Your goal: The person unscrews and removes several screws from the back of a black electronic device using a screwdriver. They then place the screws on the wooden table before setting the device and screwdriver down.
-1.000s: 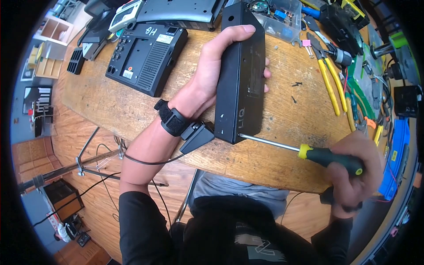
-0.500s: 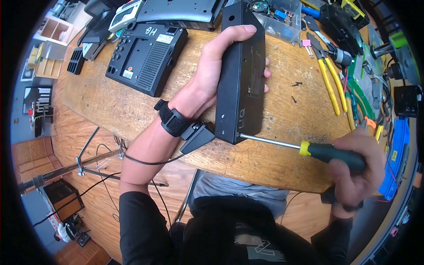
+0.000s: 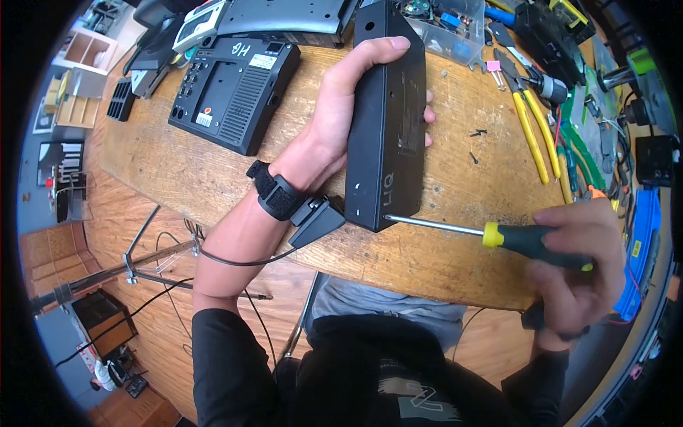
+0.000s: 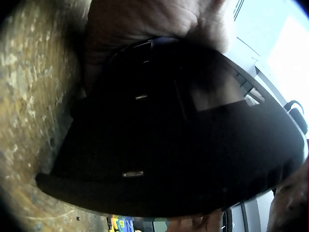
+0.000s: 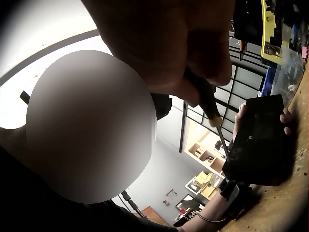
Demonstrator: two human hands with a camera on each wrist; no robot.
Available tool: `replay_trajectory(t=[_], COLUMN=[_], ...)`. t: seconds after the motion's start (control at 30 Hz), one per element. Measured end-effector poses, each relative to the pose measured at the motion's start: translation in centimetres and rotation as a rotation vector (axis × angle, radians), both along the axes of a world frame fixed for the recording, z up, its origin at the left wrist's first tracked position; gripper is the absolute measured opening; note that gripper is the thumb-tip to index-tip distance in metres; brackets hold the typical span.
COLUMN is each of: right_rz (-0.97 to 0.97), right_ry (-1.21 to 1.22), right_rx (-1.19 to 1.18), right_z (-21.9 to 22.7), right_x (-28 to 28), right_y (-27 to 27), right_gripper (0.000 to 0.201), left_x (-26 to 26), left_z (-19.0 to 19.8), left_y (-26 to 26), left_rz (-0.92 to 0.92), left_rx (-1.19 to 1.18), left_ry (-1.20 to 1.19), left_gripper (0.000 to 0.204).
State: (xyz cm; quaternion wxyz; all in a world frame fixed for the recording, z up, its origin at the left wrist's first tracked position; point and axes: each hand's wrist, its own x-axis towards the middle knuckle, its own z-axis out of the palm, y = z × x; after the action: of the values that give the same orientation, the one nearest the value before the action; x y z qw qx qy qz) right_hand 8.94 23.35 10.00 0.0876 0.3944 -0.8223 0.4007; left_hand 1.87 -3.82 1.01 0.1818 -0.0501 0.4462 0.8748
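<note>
In the head view my left hand (image 3: 334, 107) grips a long black metal-looking case (image 3: 370, 135), thumb over its top edge and fingertips showing on the far side. Pale letters mark the case near its lower end. My right hand (image 3: 590, 256) holds a screwdriver (image 3: 523, 245) by its dark green and yellow handle, thumb below and fingers above. The steel shaft runs left, its tip at a lower corner of the case. The right wrist view shows the same screwdriver (image 5: 215, 118) meeting the case (image 5: 260, 140). Close up, the case (image 4: 120, 145) fills the left wrist view.
Small dark screws (image 3: 477, 133) lie on the worn wooden table (image 3: 455, 185) right of the case. Yellow-handled pliers (image 3: 530, 132) and other tools crowd the right side. A black device with a vented back (image 3: 238, 92) lies at left, and a clear parts box (image 3: 445, 35) stands behind.
My right hand's fingers have shifted around the screwdriver handle and loosened somewhat. The tip stays at the same corner, and the left hand and case hold almost still.
</note>
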Motion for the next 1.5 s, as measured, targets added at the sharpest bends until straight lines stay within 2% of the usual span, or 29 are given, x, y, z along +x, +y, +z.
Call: replay_trajectory(t=[0.17,0.27,0.4,0.47,0.53,0.6,0.7,0.83,0.87,0.97,1.07,1.17,1.2,1.27,1.5], right_rz=[-0.105,-0.180,-0.297,-0.389,-0.410,-0.376,-0.192,-0.146,-0.210,-0.263,-0.404,-0.407,-0.408,-0.404,-0.430], right_ry=[-0.031,-0.036,-0.273,-0.523,-0.649,-0.794,-0.659,-0.825,-0.947,-1.055,-0.924,-0.557,-0.529,-0.471,-0.399], right_rx=[-0.020,0.062,-0.014,-0.177,-0.267,-0.398,-0.975,-0.800,-0.707,-0.638,-0.242,-0.124,-0.051,0.094,0.178], right_z=[-0.7,-0.2,0.1,-0.7,-1.2,-1.8,-2.9,-4.4,-4.4,-6.0,-6.8,-9.5,-9.4,-9.2,-9.4], right_x=[0.3,1.0,1.5,1.3,0.4,-0.7,-2.8,-4.1,-4.3,-5.0,-5.7,-5.7,-5.6,-5.2,-4.8], right_y=[-0.2,-0.1,-0.5,-0.8,-0.6,0.7,0.6,1.7,2.1,2.0,1.7,1.1,0.8,0.3,-0.7], right_gripper=[0.034,0.031,0.024,0.020,0.016,0.018,0.027,0.028,0.026,0.023,0.023,0.027,0.028,0.031,0.028], left_x=[0.1,0.1,0.2,0.2,0.1,0.0,-0.1,0.0,0.1,0.3,0.8,1.0,0.9,1.1,1.2], left_z=[0.2,0.3,0.5,0.4,0.2,0.2,0.1,0.0,0.0,-0.2,0.2,0.6,0.4,0.6,0.4], left_y=[0.1,0.4,0.4,0.3,0.0,0.1,-0.1,-0.1,-0.1,0.0,0.6,1.2,0.9,1.0,0.9], left_rz=[0.007,0.025,0.029,0.023,0.006,0.011,0.000,-0.032,-0.043,-0.090,-0.077,-0.015,-0.058,-0.026,-0.010], left_rx=[-0.011,0.000,-0.006,-0.009,-0.017,0.041,0.091,0.109,0.100,0.063,0.043,0.088,0.085,0.073,0.079], left_ry=[0.007,0.009,0.014,0.019,0.023,0.014,0.005,0.020,0.013,0.053,0.031,0.013,0.036,0.020,0.049], left_gripper=[0.064,0.061,0.059,0.060,0.065,0.058,0.055,0.062,0.068,0.081,0.085,0.070,0.071,0.071,0.071])
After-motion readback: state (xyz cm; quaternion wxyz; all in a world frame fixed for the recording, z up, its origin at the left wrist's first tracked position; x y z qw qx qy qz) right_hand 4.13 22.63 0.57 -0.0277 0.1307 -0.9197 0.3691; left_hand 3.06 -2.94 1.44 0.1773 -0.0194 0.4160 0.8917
